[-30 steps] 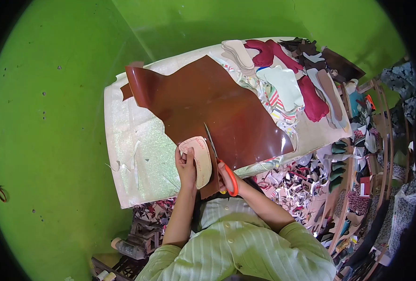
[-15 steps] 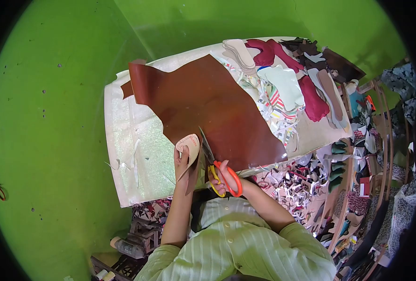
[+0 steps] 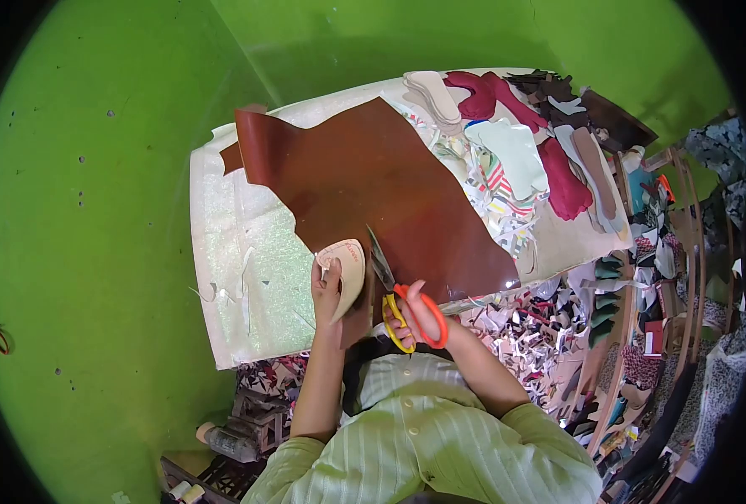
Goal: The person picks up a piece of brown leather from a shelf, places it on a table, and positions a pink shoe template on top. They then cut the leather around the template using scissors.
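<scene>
My left hand (image 3: 326, 290) pinches a beige insole-shaped piece (image 3: 352, 273) with red print near its rounded end. A brown strip (image 3: 356, 326) hangs behind and below that piece. My right hand (image 3: 415, 317) is closed around a pair of scissors (image 3: 381, 262) with one orange and one yellow handle. Their blades point away from me, over the near edge of a large brown leather-like sheet (image 3: 373, 181). The blade tips look close together. The sheet lies across the table, its far left end curled up.
On the pale table (image 3: 230, 311), beige insole shapes (image 3: 430, 94), dark red pieces (image 3: 564, 181) and pale green pieces (image 3: 511, 155) lie right, beside striped scraps (image 3: 499, 214). More scraps (image 3: 516, 336) cover the floor. A rack (image 3: 688, 252) stands right; a green wall (image 3: 121, 210) rises left.
My right hand and the scissors have shifted slightly right, away from the beige piece. That piece has turned so more of its face shows. The view has shifted a little.
</scene>
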The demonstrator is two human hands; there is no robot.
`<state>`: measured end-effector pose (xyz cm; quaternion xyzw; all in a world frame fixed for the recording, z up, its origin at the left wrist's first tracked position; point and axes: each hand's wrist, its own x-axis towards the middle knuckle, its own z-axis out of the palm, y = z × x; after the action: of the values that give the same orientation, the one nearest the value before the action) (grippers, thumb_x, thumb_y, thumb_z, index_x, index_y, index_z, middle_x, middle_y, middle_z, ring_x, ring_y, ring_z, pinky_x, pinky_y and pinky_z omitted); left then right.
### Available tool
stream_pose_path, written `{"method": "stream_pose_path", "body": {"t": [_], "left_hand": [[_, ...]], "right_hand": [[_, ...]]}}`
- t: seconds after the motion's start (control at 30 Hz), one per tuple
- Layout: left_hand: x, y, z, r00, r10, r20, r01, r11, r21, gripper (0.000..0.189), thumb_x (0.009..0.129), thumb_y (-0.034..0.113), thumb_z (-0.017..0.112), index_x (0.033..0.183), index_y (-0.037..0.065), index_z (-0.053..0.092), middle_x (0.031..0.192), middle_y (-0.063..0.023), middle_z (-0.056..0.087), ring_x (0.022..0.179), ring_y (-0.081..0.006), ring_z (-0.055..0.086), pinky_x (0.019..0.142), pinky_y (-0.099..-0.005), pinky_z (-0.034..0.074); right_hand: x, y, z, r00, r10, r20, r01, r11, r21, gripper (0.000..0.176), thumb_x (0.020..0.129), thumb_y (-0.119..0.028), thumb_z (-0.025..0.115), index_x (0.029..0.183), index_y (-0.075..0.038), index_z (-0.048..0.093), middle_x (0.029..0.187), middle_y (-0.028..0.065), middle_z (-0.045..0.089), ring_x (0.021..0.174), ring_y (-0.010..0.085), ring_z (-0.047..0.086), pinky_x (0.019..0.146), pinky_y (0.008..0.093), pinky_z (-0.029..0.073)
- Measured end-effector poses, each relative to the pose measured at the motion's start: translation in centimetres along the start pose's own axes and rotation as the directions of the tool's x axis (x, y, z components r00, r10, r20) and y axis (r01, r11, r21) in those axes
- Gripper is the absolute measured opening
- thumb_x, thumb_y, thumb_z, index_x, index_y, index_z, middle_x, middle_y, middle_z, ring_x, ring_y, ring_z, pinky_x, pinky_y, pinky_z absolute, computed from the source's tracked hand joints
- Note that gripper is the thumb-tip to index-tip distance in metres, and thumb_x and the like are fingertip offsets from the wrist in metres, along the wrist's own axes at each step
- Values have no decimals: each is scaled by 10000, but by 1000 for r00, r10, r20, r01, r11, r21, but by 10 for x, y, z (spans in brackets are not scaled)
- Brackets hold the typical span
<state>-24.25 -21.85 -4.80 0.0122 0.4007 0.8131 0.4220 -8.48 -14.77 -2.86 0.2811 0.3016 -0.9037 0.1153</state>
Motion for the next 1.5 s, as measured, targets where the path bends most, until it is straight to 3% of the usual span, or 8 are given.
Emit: {"method": "stream_pose_path", "body": {"t": [0.13,0.27,0.4,0.43,0.47,0.77,0.83,1.5], "left_hand": [[1,5,6,985,171,3,-163,938,304,290,844,94,557,1101,4,459,986,-69,572,891,-111,542,749,-239,450],[-3,10,11,979,196,55,-203,915,349,297,837,70,560,1104,-5,453,998,-74,560,888,-113,535,754,-233,446],[-5,1,14,975,216,54,-222,923,315,285,842,67,552,1099,-4,451,981,-69,558,869,-110,531,753,-228,444],[-8,-2,18,977,214,24,-211,928,308,277,845,74,550,1094,2,453,976,-67,558,861,-108,529,748,-227,443],[-9,-3,18,976,214,24,-211,928,308,277,845,74,550,1094,2,453,976,-67,558,861,-108,529,748,-227,443],[-8,-8,13,972,235,12,-225,913,341,268,851,90,547,1091,12,457,965,-66,563,852,-106,531,729,-232,450],[-8,-7,13,971,241,0,-227,914,336,267,849,91,550,1086,7,460,959,-65,566,851,-105,532,731,-231,449],[-2,6,-16,988,128,91,-157,755,636,564,849,83,534,1303,58,200,1000,-120,528,873,-163,534,728,-260,448]], "right_hand": [[21,26,5,841,-409,-353,168,819,-549,745,663,-817,186,812,-109,364,656,-23,314,471,63,295,407,215,303],[8,5,-6,989,-141,38,139,989,46,696,706,-786,159,811,-126,353,622,-33,289,476,60,293,399,199,269],[40,28,-9,926,-325,-194,309,945,-107,717,683,-808,155,835,-143,377,625,-41,292,485,52,288,402,194,243],[33,23,-11,951,-299,-81,290,951,-106,996,690,-772,116,1300,3,260,1257,127,406,1150,186,411,959,326,349],[31,19,-7,951,-298,-80,290,951,-106,996,690,-772,116,1300,3,260,1257,127,406,1150,186,411,959,326,349],[27,23,-2,935,-320,-155,271,924,-271,942,726,-751,101,1294,-19,274,1208,110,447,1098,173,454,905,309,393],[28,24,5,886,-411,-215,369,906,-208,749,710,-777,226,1031,-131,426,634,-17,437,459,67,413,392,196,308],[15,14,-20,986,-93,-135,65,978,-199,653,706,-747,276,870,-124,390,630,-65,324,460,18,248,399,161,203]]}}
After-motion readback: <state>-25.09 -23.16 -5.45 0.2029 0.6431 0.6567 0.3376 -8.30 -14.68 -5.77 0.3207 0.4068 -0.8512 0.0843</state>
